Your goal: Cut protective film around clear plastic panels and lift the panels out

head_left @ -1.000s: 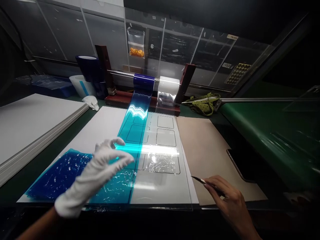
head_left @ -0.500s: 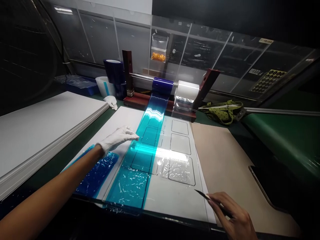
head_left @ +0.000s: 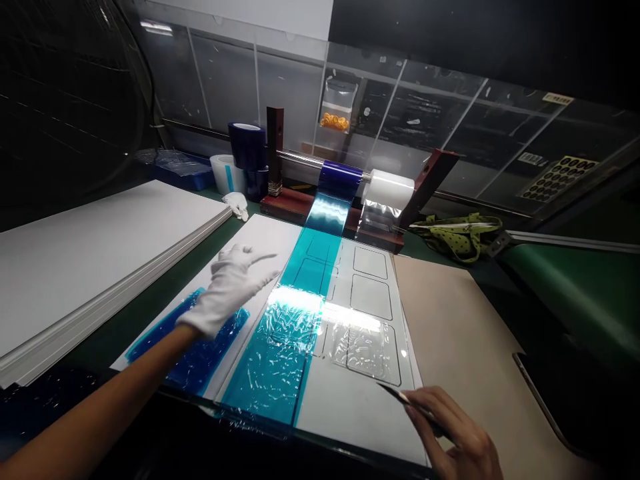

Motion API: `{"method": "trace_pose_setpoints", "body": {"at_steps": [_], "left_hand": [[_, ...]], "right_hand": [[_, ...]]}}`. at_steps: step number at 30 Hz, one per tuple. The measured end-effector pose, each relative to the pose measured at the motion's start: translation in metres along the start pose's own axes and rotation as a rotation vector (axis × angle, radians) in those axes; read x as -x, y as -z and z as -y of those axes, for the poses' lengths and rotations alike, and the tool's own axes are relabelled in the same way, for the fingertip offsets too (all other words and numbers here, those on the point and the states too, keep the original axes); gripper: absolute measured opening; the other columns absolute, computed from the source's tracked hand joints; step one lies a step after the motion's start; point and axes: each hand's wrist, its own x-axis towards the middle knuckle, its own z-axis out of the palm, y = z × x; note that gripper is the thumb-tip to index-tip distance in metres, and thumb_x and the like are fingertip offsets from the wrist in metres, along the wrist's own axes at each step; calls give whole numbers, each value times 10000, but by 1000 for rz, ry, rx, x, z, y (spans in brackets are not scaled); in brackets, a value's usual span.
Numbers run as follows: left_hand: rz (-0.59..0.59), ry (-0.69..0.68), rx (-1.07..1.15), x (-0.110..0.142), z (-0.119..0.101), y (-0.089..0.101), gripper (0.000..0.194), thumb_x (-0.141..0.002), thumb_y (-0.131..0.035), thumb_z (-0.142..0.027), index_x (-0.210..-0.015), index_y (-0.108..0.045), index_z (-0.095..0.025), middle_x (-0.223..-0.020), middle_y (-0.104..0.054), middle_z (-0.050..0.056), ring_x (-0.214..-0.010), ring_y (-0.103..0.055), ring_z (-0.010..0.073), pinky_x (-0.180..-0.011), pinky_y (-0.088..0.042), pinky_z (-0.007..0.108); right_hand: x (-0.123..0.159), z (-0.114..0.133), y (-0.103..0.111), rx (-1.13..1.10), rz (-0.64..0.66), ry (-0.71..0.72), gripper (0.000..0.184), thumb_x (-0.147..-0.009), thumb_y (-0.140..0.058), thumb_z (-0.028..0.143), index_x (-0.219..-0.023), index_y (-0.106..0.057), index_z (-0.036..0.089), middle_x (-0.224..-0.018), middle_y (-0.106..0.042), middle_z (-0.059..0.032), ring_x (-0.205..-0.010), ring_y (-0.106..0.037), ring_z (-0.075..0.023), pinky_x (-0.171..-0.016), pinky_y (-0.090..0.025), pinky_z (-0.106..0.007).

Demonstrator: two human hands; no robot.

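Your left hand [head_left: 225,290] is empty; your right hand [head_left: 457,430] grips a pointed tool [head_left: 394,393]; blue film [head_left: 290,327] lies drawn out, uncut from its roll [head_left: 342,174].

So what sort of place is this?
Probably a workshop or factory bench: blue film runs down from a roll on a dark red stand, with more rolls beside it, and a thick stack of white sheets lies at left.
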Motion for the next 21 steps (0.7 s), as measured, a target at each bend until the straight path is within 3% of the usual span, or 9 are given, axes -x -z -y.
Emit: {"method": "trace_pose_setpoints", "body": {"at_steps": [3, 6, 9, 13, 17, 21], "left_hand": [[40, 26, -197, 50, -9, 5, 372, -901, -441, -473, -971, -702, -216, -972, -604, 82, -908, -522, 253, -774, -446, 420], [99, 65, -346, 99, -10, -13, 364, -922, -414, -398, -800, -666, -166, -777, -595, 66, -628, -513, 160, -598, -449, 316], [141, 90, -437, 131, -7, -38, 300, -905, -436, -329, -891, -673, -146, -733, -594, 83, -561, -503, 186, -534, -434, 344], [232, 79, -552, 143, -3, -55, 372, -918, -380, -266, -1171, -616, -131, -810, -629, 114, -661, -574, 257, -559, -448, 382], [261, 106, -564, 145, -2, -57, 402, -929, -342, -288, -1167, -621, -121, -816, -620, 121, -676, -587, 253, -572, -452, 374], [270, 122, -558, 148, -2, -58, 411, -935, -323, -298, -1180, -613, -141, -809, -611, 119, -687, -591, 246, -572, -448, 352]], "right_hand": [[-23, 27, -26, 17, 30, 43, 158, -926, -490, 232, -960, -644, 232, -864, -673, -50, -730, -652, -163, -599, -481, -222], [-55, 63, -56, 55, 106, 35, 201, -936, -469, 198, -899, -665, 225, -828, -666, -32, -716, -627, -156, -601, -419, -231], [-89, 95, -84, 140, 206, 51, 215, -940, -475, 188, -851, -666, 231, -812, -656, -6, -727, -603, -145, -567, -339, -229], [-124, 122, -115, 264, 326, 140, 228, -960, -444, 194, -862, -645, 235, -865, -648, 3, -780, -587, -141, -536, -277, -240], [-138, 133, -134, 293, 364, 195, 228, -962, -428, 183, -868, -631, 229, -878, -639, 2, -794, -572, -142, -530, -270, -243], [-139, 132, -134, 337, 386, 213, 220, -951, -436, 167, -844, -618, 229, -877, -642, 12, -772, -572, -143, -510, -237, -247]]}}
